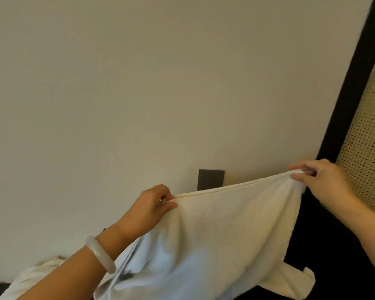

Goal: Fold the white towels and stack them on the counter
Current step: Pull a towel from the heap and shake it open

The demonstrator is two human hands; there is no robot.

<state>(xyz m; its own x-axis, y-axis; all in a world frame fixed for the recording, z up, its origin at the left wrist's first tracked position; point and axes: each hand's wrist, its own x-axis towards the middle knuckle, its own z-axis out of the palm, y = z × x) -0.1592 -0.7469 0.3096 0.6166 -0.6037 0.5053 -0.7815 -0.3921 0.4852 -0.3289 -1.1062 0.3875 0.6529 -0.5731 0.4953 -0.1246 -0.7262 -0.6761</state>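
Note:
A white towel hangs in the air in front of me, stretched by its top edge. My left hand pinches the top left corner between thumb and fingers. My right hand pinches the top right corner, held a little higher. The towel's doubled top hem runs taut between the two hands, and the rest droops down past the bottom of the frame. More white cloth lies bunched at the lower left, partly hidden by my left forearm. The counter is out of sight.
A plain cream wall fills most of the view. A dark wall plate sits just behind the towel's top edge. On the right stand a black frame and a woven cane panel.

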